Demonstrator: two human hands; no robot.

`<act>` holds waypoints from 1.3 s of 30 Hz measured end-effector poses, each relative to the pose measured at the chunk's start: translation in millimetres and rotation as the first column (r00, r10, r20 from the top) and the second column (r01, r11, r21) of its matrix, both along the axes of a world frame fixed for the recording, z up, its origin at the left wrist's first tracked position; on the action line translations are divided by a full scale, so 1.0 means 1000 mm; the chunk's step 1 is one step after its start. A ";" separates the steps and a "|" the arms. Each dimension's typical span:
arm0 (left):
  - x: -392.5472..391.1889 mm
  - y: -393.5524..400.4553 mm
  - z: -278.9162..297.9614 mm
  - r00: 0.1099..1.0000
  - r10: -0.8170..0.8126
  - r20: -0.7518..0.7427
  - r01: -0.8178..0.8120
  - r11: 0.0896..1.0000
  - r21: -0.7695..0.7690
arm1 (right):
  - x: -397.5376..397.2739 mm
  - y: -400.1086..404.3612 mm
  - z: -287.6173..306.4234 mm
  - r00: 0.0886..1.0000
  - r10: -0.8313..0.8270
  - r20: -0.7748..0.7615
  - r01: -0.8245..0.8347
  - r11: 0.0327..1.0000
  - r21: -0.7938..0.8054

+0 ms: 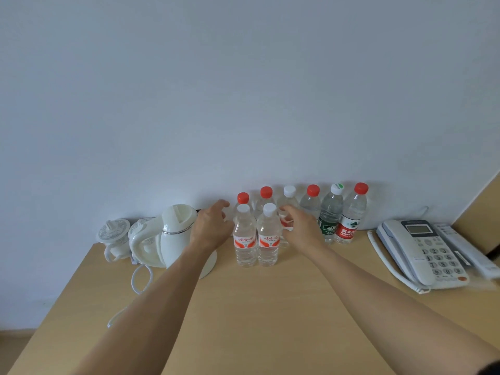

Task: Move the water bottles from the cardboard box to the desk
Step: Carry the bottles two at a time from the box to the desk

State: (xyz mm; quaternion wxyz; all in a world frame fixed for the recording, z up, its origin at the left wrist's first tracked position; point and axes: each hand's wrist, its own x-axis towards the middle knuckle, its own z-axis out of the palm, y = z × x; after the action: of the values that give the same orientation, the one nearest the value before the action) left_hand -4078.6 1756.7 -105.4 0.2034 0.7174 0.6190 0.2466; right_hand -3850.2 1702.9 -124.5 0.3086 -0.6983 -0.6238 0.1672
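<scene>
**Eight bottles stand on the desk, both hands beside the front pair**

Two clear plastic water bottles with white caps and orange-red labels stand upright, touching side by side, on the light wooden desk (270, 307): the left front bottle (244, 236) and the right front bottle (268, 236). Behind them, against the pale wall (243, 90), runs a row of six more upright bottles (311, 201), mostly red-capped; the green-labelled bottle (330, 215) and the red-labelled bottle (351, 215) close the row on the right.

The left hand (211, 228) hovers just left of the front pair, fingers loosely curled and a little apart, holding nothing. The right hand (300, 226) sits just right of the pair, fingers bent toward a bottle in the back row; whether they touch it cannot be told.

A white electric kettle (173, 234) stands left of the left hand, with white lidded ceramic cups (115, 236) beyond it. A grey-white desk telephone (430, 253) lies at the far right.
</scene>
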 end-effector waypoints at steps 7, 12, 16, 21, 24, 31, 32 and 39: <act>0.030 0.016 0.054 0.982 -0.030 -0.186 0.078 0.962 0.261 | 0.022 -0.005 0.029 0.981 -0.138 0.135 0.132 0.990 0.053; 0.083 0.018 0.076 0.906 -0.202 -0.373 0.316 0.908 0.274 | 0.045 -0.028 0.045 0.936 -0.270 0.227 0.272 0.962 0.021; 0.141 0.004 0.079 0.812 -0.324 -0.485 0.493 0.826 0.274 | 0.069 -0.063 0.052 0.886 -0.371 0.277 0.392 0.920 -0.022; 0.210 -0.042 0.073 0.718 -0.516 -0.467 0.645 0.745 0.169 | 0.108 -0.115 0.050 0.833 -0.481 0.272 0.518 0.851 -0.083; 0.249 -0.074 0.072 0.645 -0.649 -0.404 0.728 0.683 0.065 | 0.136 -0.148 0.049 0.817 -0.503 0.283 0.552 0.824 -0.129; 0.347 -0.162 0.083 0.488 -0.743 -0.459 0.838 0.545 0.008 | 0.211 -0.256 0.058 0.716 -0.651 0.251 0.692 0.710 -0.134; 0.362 -0.180 0.084 0.470 -0.754 -0.459 0.849 0.528 0.002 | 0.223 -0.276 0.061 0.696 -0.674 0.248 0.714 0.687 -0.137; 0.483 -0.323 0.084 0.273 -0.822 -0.499 0.938 0.343 -0.052 | 0.312 -0.431 0.073 0.530 -0.773 0.349 0.848 0.496 -0.189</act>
State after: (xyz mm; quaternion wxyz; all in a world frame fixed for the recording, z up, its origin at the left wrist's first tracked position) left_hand -3595.5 1433.6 -21.8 0.0665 0.9926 0.1015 -0.0029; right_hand -3538.4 1272.3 -51.4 0.1565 -0.9646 -0.2106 0.0274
